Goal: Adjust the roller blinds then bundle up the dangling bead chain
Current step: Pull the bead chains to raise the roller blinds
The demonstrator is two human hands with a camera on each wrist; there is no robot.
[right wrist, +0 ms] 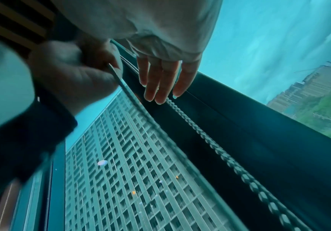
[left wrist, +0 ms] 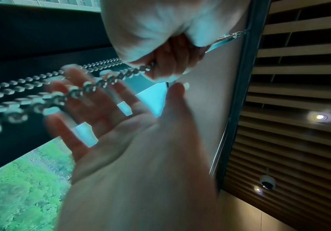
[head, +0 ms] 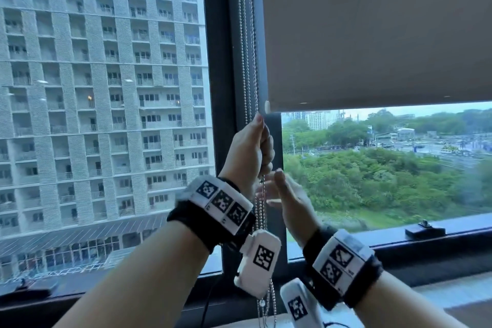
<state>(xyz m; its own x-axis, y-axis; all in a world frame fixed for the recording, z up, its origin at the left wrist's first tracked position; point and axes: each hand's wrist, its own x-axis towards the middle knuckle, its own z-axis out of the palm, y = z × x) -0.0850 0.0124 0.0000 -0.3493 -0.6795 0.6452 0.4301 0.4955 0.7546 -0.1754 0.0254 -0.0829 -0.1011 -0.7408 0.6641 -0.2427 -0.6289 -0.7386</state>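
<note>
The grey-brown roller blind [head: 372, 34] covers the upper part of the right window pane; its bottom bar hangs level with my left thumb. A silver bead chain [head: 249, 48] runs down the dark frame post beside it. My left hand [head: 253, 149] grips the chain in a fist, thumb up. The chain hangs on below that fist, past both wrists. Just under the fist my right hand [head: 286, 194] is open and blurred, fingers straight, beside the chain. In the left wrist view the left fingers [left wrist: 172, 62] curl round the beads [left wrist: 93, 87] above the open right palm [left wrist: 105, 112]. The right wrist view shows straight right fingers [right wrist: 160, 81].
A dark window post [head: 226, 114] divides two panes; a high-rise fills the left one. The sill [head: 466, 226] carries a black latch [head: 425, 230]. A slatted ceiling with spot lights and a dome camera [left wrist: 267, 182] lies behind me.
</note>
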